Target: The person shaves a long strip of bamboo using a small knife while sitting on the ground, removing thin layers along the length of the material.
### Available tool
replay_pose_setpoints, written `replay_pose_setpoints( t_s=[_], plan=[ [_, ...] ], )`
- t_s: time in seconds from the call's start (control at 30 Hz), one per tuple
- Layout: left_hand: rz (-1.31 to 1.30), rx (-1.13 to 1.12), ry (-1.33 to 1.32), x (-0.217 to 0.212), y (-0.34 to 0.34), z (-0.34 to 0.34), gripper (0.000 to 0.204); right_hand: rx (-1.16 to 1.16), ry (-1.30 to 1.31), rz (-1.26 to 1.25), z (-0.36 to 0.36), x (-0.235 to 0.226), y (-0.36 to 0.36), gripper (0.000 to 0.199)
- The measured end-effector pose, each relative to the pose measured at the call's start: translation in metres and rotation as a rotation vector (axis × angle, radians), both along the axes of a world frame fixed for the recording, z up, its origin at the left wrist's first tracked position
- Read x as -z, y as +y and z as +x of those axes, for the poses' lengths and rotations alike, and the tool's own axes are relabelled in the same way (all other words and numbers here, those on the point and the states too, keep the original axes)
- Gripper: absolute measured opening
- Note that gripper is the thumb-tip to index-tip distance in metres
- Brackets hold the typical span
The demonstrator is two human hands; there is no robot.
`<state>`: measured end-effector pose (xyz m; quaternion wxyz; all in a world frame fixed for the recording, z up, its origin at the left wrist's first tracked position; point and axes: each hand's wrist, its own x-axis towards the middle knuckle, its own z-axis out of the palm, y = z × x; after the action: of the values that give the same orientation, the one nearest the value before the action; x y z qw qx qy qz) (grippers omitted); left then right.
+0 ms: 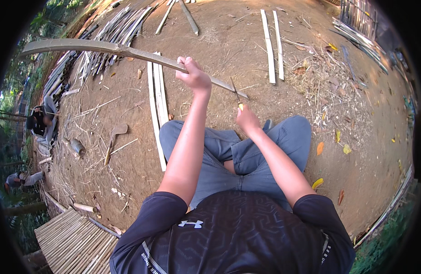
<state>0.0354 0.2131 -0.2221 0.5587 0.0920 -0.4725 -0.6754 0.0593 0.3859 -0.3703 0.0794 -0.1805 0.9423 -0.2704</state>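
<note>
Wrapped round a long split bamboo strip [148, 55], my left hand [193, 76] holds it up in front of my crossed legs. The strip runs from the far left, past the hand, down to an end just beyond my right hand. In my right hand [247, 118] is the yellowish handle of a knife [235, 91]. Its thin dark blade points away from me and crosses the strip close to that end. Whether the edge touches the bamboo or only passes beside it, I cannot tell.
Pale bamboo slats [156, 100] lie left of my knees; two more slats [270, 45] lie ahead. A hatchet-like tool [115, 137] and a dark bottle-like object [77, 146] rest on the dirt at left. Bamboo piles [114, 34], a slatted platform [75, 239] and two people [43, 118] are farther left.
</note>
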Motion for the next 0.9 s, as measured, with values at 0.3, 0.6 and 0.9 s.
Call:
replay_pose_setpoints(
  t_s=[0.3,0.6,0.9],
  plan=[
    [0.037,-0.009,0.038,0.006,-0.006,-0.004,0.028,0.033,-0.205,0.061,-0.01,0.014,-0.001,0.039],
    [-0.096,-0.147,-0.073,0.026,-0.006,-0.003,0.03,0.071,-0.217,-0.237,-0.014,0.024,0.005,0.034],
    [-0.055,-0.173,-0.036,0.034,-0.003,0.032,0.029,0.001,-0.345,-0.208,-0.012,0.024,0.006,0.035]
  ],
)
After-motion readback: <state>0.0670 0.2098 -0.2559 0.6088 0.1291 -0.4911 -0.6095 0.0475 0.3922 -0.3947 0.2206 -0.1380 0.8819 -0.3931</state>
